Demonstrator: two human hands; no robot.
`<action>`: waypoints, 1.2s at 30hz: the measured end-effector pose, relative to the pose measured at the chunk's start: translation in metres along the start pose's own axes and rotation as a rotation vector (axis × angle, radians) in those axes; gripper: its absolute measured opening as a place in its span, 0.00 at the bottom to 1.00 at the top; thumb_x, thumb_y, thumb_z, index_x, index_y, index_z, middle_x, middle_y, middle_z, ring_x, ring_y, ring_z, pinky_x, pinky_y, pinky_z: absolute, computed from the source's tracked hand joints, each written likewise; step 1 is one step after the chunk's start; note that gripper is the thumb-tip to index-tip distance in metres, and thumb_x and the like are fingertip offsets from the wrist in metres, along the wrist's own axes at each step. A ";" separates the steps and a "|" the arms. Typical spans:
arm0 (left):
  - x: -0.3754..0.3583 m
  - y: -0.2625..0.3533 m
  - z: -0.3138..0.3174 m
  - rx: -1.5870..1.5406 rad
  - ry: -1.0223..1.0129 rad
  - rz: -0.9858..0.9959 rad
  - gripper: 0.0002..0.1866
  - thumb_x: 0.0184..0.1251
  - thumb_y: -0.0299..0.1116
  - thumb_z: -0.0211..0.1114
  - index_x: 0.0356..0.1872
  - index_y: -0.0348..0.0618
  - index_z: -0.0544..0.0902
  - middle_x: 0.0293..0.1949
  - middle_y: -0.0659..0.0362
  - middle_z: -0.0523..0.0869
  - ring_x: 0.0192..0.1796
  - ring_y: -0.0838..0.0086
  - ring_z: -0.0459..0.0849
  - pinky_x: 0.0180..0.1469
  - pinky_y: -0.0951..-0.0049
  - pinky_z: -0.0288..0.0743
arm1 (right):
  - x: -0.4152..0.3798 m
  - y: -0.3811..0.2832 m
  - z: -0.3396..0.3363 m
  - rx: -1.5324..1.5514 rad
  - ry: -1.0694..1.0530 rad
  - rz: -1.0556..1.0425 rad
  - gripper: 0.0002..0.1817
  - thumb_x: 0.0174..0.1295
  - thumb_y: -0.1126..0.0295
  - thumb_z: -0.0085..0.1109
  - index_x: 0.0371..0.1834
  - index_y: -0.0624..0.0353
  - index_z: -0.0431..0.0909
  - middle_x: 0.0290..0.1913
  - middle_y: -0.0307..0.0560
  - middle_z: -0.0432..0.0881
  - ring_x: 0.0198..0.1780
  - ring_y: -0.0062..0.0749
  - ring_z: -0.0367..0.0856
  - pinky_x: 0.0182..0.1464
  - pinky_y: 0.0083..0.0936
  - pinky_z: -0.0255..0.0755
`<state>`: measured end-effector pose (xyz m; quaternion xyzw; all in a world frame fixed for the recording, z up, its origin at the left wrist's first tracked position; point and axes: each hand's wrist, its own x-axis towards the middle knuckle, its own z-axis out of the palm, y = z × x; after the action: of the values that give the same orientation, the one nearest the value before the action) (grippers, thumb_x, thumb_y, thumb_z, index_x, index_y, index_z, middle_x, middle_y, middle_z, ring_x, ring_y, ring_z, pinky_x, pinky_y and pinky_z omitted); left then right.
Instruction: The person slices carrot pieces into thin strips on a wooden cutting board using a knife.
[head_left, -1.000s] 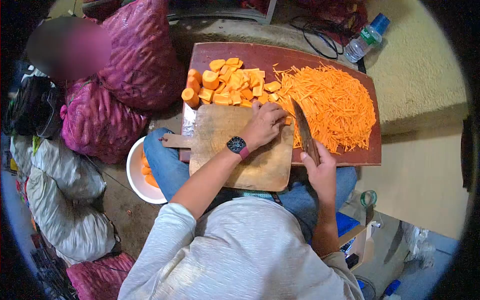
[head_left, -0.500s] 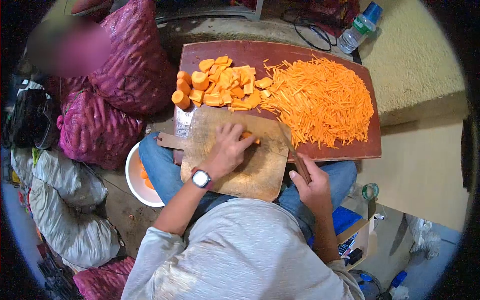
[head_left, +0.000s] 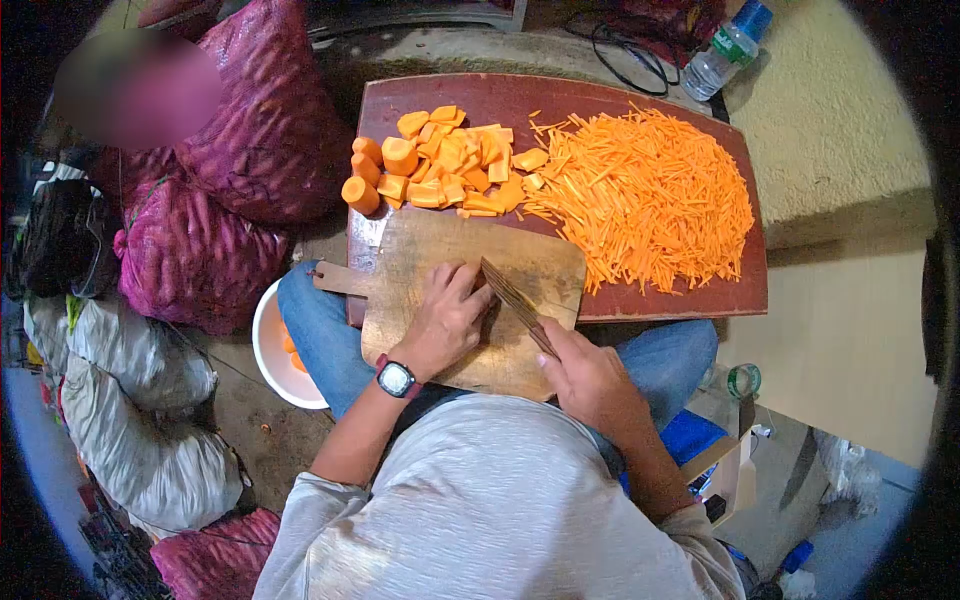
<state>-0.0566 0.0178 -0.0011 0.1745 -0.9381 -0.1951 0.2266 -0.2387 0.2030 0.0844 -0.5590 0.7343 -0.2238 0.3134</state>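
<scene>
My left hand [head_left: 450,315] presses down on the wooden cutting board [head_left: 410,245] with its fingers curled together. Those fingers hide the carrot piece that showed beside them a moment ago. In my right hand [head_left: 590,375] is a knife [head_left: 515,300], its blade slanting over the board with the tip close to my left fingertips. Beyond the board lie carrot chunks and slices [head_left: 450,165] on the red-brown tabletop [head_left: 640,308]. A large heap of carrot strips [head_left: 650,200] covers the tabletop's right side.
Pink mesh sacks [head_left: 265,120] stand at the left, with white sacks [head_left: 140,440] below them. A white basin [head_left: 268,350] with carrot pieces sits by my left knee. The board's handle [head_left: 340,278] sticks out leftward. A water bottle [head_left: 720,60] stands at the back right.
The knife has swung from the board's right edge leftward, up to my left hand. My left fingers have curled in and now cover the carrot piece.
</scene>
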 end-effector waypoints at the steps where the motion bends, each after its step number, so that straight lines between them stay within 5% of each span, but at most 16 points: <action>1: -0.001 -0.001 -0.001 0.001 -0.022 0.005 0.25 0.51 0.24 0.74 0.56 0.39 0.89 0.61 0.46 0.81 0.66 0.47 0.77 0.70 0.47 0.70 | -0.001 -0.001 0.001 -0.032 -0.011 -0.005 0.28 0.80 0.62 0.62 0.78 0.62 0.71 0.57 0.67 0.88 0.53 0.69 0.89 0.53 0.59 0.84; 8: -0.003 0.002 0.005 0.045 -0.055 -0.039 0.22 0.54 0.27 0.72 0.54 0.36 0.91 0.61 0.47 0.82 0.66 0.49 0.77 0.71 0.47 0.69 | -0.003 -0.003 -0.001 -0.065 -0.002 -0.054 0.29 0.80 0.62 0.62 0.78 0.65 0.71 0.55 0.68 0.88 0.48 0.65 0.92 0.47 0.56 0.86; 10: -0.004 0.000 0.006 0.062 -0.021 -0.003 0.19 0.58 0.27 0.69 0.52 0.36 0.92 0.58 0.48 0.83 0.64 0.50 0.77 0.70 0.48 0.69 | -0.004 -0.009 -0.002 0.017 -0.042 0.051 0.25 0.79 0.65 0.60 0.76 0.60 0.72 0.58 0.69 0.88 0.57 0.68 0.88 0.52 0.57 0.83; 20: 0.000 0.001 0.003 0.057 0.001 -0.048 0.20 0.60 0.28 0.67 0.53 0.37 0.93 0.54 0.50 0.84 0.61 0.52 0.78 0.68 0.50 0.69 | 0.039 -0.012 0.007 -0.076 -0.097 0.011 0.24 0.79 0.65 0.62 0.73 0.62 0.73 0.56 0.68 0.88 0.56 0.68 0.89 0.50 0.57 0.82; 22: 0.001 0.001 0.001 0.080 -0.011 -0.022 0.19 0.62 0.28 0.68 0.54 0.38 0.93 0.56 0.50 0.84 0.61 0.52 0.78 0.67 0.50 0.69 | 0.038 -0.009 0.009 -0.130 -0.019 -0.100 0.24 0.81 0.61 0.59 0.71 0.64 0.70 0.44 0.65 0.89 0.47 0.66 0.91 0.47 0.58 0.84; 25: -0.003 0.000 0.003 0.060 -0.011 -0.017 0.19 0.62 0.28 0.68 0.54 0.39 0.92 0.58 0.51 0.84 0.61 0.52 0.78 0.67 0.50 0.69 | 0.022 -0.023 -0.005 -0.076 -0.100 0.044 0.21 0.79 0.66 0.62 0.69 0.63 0.73 0.53 0.69 0.88 0.53 0.70 0.88 0.52 0.60 0.80; 36: -0.003 0.000 0.005 0.080 0.001 -0.039 0.19 0.64 0.29 0.66 0.55 0.38 0.92 0.60 0.50 0.83 0.65 0.52 0.77 0.72 0.49 0.68 | 0.031 -0.017 0.005 -0.081 -0.060 -0.022 0.25 0.81 0.63 0.59 0.73 0.65 0.70 0.48 0.68 0.89 0.49 0.68 0.90 0.47 0.60 0.82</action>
<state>-0.0562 0.0204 -0.0061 0.2019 -0.9414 -0.1619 0.2161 -0.2296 0.1691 0.0858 -0.5858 0.7267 -0.1807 0.3100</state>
